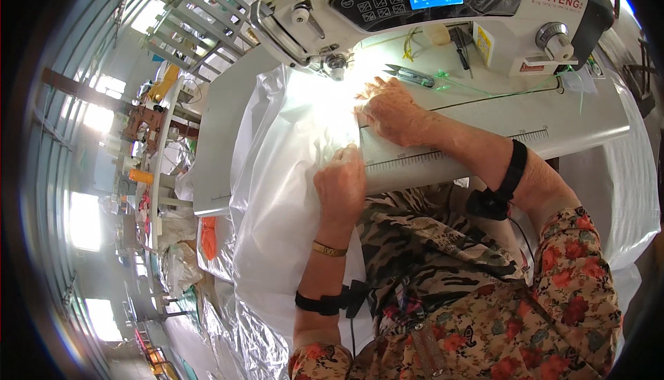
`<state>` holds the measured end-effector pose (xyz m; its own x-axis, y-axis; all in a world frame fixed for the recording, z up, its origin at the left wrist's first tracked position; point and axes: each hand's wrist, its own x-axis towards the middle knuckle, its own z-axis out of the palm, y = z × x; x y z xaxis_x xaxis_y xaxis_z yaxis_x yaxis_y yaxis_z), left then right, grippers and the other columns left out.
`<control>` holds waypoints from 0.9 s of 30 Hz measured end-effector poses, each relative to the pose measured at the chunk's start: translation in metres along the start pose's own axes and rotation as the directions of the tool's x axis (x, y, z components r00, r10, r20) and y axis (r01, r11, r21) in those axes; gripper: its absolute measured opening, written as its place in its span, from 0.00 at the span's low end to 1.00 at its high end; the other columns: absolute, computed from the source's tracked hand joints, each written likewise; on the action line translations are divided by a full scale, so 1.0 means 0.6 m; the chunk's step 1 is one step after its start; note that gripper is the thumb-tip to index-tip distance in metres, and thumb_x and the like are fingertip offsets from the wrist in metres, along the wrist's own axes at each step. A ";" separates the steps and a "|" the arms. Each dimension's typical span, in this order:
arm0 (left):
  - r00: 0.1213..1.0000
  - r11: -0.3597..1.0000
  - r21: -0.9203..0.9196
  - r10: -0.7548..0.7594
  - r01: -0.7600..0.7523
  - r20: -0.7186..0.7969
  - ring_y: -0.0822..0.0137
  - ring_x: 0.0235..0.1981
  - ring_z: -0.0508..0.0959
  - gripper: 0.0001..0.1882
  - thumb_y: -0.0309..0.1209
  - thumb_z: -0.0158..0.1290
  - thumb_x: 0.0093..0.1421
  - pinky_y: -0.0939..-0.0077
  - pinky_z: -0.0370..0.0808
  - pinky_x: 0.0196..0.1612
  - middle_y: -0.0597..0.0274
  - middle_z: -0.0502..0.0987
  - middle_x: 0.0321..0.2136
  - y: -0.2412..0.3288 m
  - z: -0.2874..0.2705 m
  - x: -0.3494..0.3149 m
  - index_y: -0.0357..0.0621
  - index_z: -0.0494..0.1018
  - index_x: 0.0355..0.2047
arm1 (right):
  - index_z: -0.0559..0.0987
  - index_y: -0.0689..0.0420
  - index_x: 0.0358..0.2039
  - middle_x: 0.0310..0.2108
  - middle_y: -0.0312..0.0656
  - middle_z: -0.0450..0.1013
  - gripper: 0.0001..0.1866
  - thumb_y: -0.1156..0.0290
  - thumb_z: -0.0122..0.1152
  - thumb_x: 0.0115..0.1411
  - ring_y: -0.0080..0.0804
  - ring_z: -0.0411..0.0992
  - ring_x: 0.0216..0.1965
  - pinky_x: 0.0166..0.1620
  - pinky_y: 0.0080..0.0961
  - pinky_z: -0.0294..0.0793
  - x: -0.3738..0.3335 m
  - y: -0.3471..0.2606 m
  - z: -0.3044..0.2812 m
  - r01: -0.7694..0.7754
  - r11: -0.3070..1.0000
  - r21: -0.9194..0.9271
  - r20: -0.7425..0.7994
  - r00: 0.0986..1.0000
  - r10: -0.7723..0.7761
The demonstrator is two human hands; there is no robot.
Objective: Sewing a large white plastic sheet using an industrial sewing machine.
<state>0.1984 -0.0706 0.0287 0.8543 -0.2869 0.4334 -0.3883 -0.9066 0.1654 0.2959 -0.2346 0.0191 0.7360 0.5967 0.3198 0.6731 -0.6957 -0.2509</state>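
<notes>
White translucent sheeting (270, 165) lies under the needle area of a white sewing machine (443, 20) and hangs off the table's front edge into my lap. My left hand (341, 183) is closed on the sheeting's right edge, close to the table's front. Farther back, my right hand (389, 110) has its fingers curled down at the same edge, just right of the needle. Glare from the machine's lamp washes out the needle area and the fingertips there. A pair of thread snips (410, 76) lies behind my right hand.
The grey table (456, 152) has a printed ruler along its front. Green thread (484, 91), a black-handled tool (462, 49) and a yellow thread tuft (409, 47) lie under the machine's arm. An orange cloth (209, 238) hangs at the left. Shelving (200, 17) stands behind.
</notes>
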 end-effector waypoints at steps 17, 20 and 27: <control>0.988 0.980 0.174 -0.112 0.093 0.102 0.50 0.29 0.78 0.07 0.26 0.48 0.57 0.58 0.72 0.34 0.49 0.75 0.26 0.016 0.008 0.033 0.37 0.73 0.26 | 0.81 0.52 0.41 0.47 0.47 0.70 0.14 0.73 0.51 0.55 0.45 0.63 0.55 0.56 0.44 0.57 0.012 0.034 0.042 -0.044 0.981 0.189 -0.184 0.980 0.080; 0.995 0.986 0.141 -0.092 0.084 0.050 0.51 0.28 0.77 0.07 0.28 0.50 0.59 0.60 0.72 0.32 0.52 0.74 0.25 0.014 0.004 0.023 0.37 0.74 0.29 | 0.82 0.51 0.38 0.46 0.46 0.70 0.13 0.74 0.52 0.54 0.44 0.63 0.54 0.56 0.42 0.57 0.011 0.030 0.030 -0.064 0.966 0.251 -0.165 0.980 0.108; 0.999 0.999 -0.018 0.035 -0.035 -0.029 0.51 0.26 0.75 0.05 0.23 0.51 0.54 0.60 0.71 0.29 0.52 0.71 0.24 -0.006 0.005 0.022 0.35 0.74 0.31 | 0.82 0.51 0.37 0.43 0.48 0.72 0.12 0.74 0.53 0.54 0.45 0.65 0.53 0.54 0.42 0.60 0.007 0.016 0.014 -0.042 0.968 0.246 -0.163 0.983 0.084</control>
<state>0.2122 -0.0722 0.0311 0.8299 -0.3090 0.4645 -0.4241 -0.8903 0.1656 0.3062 -0.2352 0.0106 0.7684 0.4629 0.4419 0.6385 -0.6008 -0.4810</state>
